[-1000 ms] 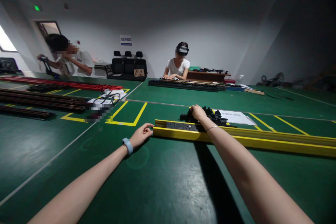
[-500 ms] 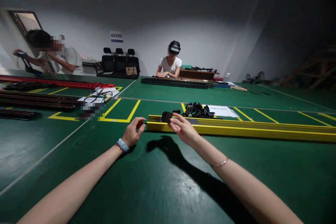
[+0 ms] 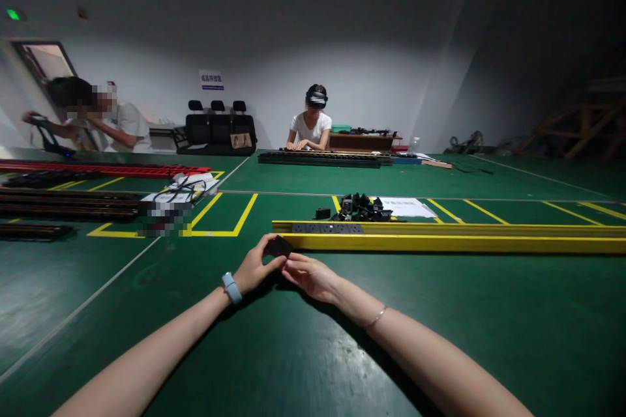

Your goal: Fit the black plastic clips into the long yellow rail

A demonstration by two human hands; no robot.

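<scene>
A small black square block [image 3: 280, 246] is held at the left end of a long yellow channel [image 3: 440, 244]. My left hand [image 3: 254, 265] is closed around its left side, with the thumb below and the fingers above. My right hand [image 3: 313, 277] pinches its lower right corner, fingertips close to my left thumb. Inside the near end of the channel lies a row of black socket-like modules [image 3: 327, 228]. Behind the channel is a pile of black parts [image 3: 362, 207], with one loose black piece [image 3: 323, 213] to its left.
A white paper sheet [image 3: 405, 207] lies beside the pile. On the left are dark rails [image 3: 68, 203], red rails [image 3: 107, 169] and a cable [image 3: 180, 189] on papers. Yellow tape marks the green table [image 3: 342, 339]. A person [image 3: 310, 127] works across it; another sits far left.
My right hand has brought the black block left and down from above the channel to my left hand. My left hand has moved right and closed on it.
</scene>
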